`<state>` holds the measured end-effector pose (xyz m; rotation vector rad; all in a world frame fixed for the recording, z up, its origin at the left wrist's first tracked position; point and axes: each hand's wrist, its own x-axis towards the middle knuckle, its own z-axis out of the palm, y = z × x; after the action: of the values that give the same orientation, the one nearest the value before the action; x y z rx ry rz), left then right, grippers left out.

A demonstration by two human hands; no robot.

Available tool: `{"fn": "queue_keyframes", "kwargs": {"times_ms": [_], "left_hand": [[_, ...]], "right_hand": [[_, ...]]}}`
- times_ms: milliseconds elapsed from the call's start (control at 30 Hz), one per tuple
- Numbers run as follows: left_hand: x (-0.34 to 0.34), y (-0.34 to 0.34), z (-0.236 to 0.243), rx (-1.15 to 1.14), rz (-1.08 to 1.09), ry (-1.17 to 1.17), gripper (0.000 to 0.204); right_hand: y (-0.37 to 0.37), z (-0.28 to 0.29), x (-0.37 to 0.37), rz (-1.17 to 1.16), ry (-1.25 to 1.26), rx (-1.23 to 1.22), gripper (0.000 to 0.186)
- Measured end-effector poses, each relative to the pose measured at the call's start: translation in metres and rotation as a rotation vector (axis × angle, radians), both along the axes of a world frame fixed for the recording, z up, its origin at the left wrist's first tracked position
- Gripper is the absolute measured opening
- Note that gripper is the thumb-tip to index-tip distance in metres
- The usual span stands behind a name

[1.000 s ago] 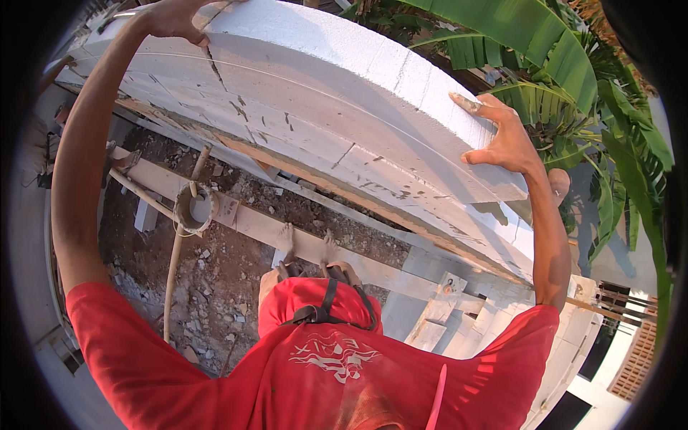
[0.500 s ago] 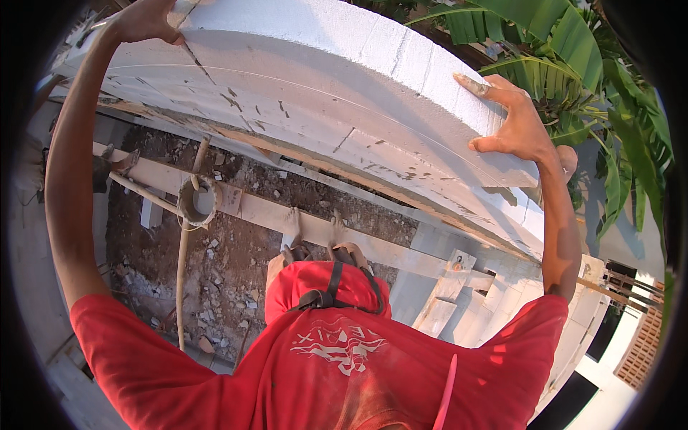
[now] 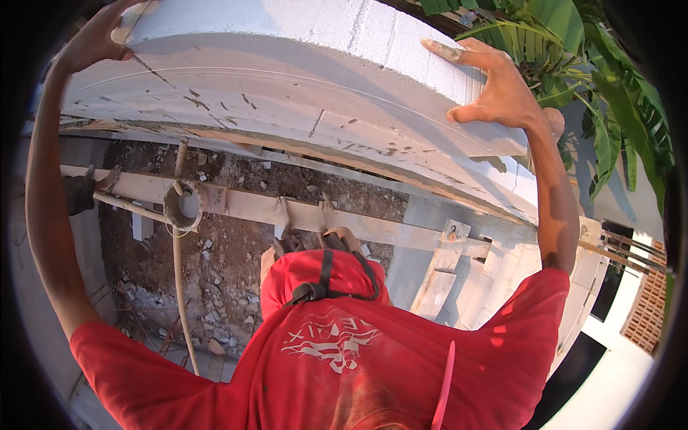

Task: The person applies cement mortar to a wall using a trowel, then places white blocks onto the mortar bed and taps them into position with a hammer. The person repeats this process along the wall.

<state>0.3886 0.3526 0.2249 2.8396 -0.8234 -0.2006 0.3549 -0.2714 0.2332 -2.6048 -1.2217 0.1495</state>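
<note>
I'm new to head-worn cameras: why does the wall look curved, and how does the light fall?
Head view: fisheye distortion bows the white block wall; bright sun whitens its top beside the right hand, while its near face looks duller; black fills the picture's corners.

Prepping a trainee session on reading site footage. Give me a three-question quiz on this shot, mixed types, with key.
1. True or false: the left hand and the right hand both touch the white blockwork.

2. Multiple choice: relative to the long plank, the feet are
A) beneath it
B) on it
C) well away from it

3. Fill in the blank: large green ____ show at the upper right of the picture.

Key: 1. True. 2. B. 3. Leaves.
</note>
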Motion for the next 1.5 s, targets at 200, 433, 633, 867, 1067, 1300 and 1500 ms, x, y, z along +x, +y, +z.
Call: {"fn": "queue_keyframes", "kwargs": {"times_ms": [200, 433, 633, 867, 1067, 1300, 1500], "left_hand": [[0.003, 0.005, -0.007, 0.003, -0.075, -0.069, 0.127], [0.0, 0.002, -0.009, -0.089, -0.058, -0.006, 0.125], [-0.01, -0.016, 0.002, -0.089, 0.025, -0.003, 0.12], [-0.003, -0.024, 0.027, 0.051, 0.048, 0.167, 0.086], [-0.002, -0.043, 0.017, 0.088, 0.162, 0.068, 0.055], [-0.002, -0.045, -0.011, -0.086, 0.212, 0.022, 0.059], [-0.001, -0.042, -0.013, -0.19, 0.241, 0.094, 0.061]], "right_hand": [[0.001, 0.001, -0.001, 0.026, -0.045, -0.022, 0.091], [0.003, 0.026, 0.008, 0.073, 0.06, -0.136, 0.077], [-0.007, 0.033, -0.049, -0.271, -0.108, 0.236, 0.056], [-0.022, -0.002, -0.066, -0.495, 0.037, 0.317, 0.045], [-0.023, -0.005, -0.069, -0.456, -0.087, 0.167, 0.042], [-0.023, 0.003, -0.066, -0.477, -0.043, 0.118, 0.042], [0.016, 0.044, -0.049, -0.533, 0.043, -0.027, 0.036]]}}
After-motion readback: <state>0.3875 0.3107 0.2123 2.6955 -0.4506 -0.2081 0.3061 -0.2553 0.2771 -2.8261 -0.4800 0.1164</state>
